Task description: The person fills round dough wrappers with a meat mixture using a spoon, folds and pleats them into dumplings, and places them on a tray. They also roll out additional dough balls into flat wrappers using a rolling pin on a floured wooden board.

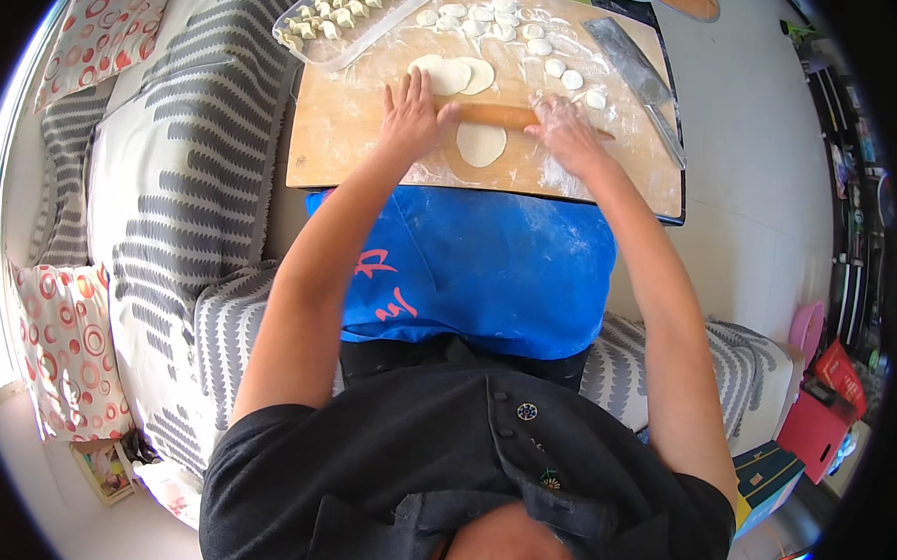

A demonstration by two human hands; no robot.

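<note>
A wooden rolling pin (497, 116) lies across the far edge of a flat round dough wrapper (481, 145) on the floured wooden board (327, 139). At the pin's left end is my left hand (413, 119), fingers spread and thumb by the pin, its fingertips near overlapping rolled wrappers (442, 75). My floury right hand (565, 130) rests over the pin's right part, fingers curled on it. Small dough pieces (480, 13) lie scattered at the back and right of the board. Whether the left palm bears on the pin is hard to tell.
A clear plastic tray (384, 29) of shaped dumplings stands at the back left. A metal cleaver (631, 61) with a long handle lies along the board's right side. Blue cloth (486, 267) covers my lap. A sofa with a patterned cover (192, 141) is at the left.
</note>
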